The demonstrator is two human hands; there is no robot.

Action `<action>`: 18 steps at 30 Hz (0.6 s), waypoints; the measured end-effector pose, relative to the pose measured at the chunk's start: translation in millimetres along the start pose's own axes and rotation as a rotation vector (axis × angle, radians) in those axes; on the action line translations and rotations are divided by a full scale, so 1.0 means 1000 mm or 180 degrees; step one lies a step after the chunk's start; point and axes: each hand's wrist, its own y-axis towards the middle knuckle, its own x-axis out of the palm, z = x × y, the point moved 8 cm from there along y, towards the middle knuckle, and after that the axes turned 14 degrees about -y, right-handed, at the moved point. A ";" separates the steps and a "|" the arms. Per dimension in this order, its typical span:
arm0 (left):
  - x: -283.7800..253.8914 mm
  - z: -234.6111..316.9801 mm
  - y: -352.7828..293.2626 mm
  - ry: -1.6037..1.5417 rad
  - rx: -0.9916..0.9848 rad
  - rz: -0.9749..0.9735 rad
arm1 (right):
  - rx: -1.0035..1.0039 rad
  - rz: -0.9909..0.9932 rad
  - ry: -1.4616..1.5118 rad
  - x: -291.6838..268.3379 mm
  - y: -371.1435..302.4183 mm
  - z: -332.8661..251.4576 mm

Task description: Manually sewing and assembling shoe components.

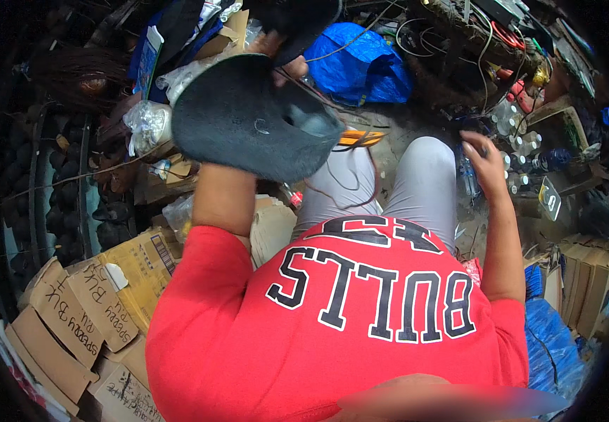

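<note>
A broad, dark, curved leather-like piece (248, 123) covers most of my left forearm. My left hand (292, 72) shows only in part at the piece's upper edge, with its fingers closed on it. A black object (311, 28) sits just beyond those fingers; its kind is unclear. Beside the piece, over my left thigh, is a flat orange object (362, 138) with dark cord (346, 204) around it, trailing down in loops. My right hand (486, 163) is off to the right of my right knee, fingers apart and holding nothing I can see, near several small bottles.
Several white-capped bottles (526, 144) stand at the right. A crumpled blue plastic bag (360, 63) lies ahead. Flattened cardboard boxes (107, 302) are stacked at the lower left. A rack of dark rounded forms (58, 183) lines the left side. Loose wires (427, 39) hang at the upper right.
</note>
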 end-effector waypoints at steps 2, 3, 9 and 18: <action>0.017 -0.023 0.018 -0.0514 0.0253 -0.0424 | -0.0149 -0.0226 0.0469 0.021 0.026 -0.080; 0.019 -0.025 0.021 -0.0790 0.0644 -0.0270 | -0.0409 -0.0308 0.0782 0.026 0.030 -0.120; 0.025 -0.044 0.019 0.0050 0.0716 0.1408 | -0.0208 -0.1296 0.1377 0.085 0.045 -0.218; 0.035 -0.036 -0.005 0.0928 0.0758 0.2287 | 0.0534 -0.1415 0.1923 0.112 0.037 -0.164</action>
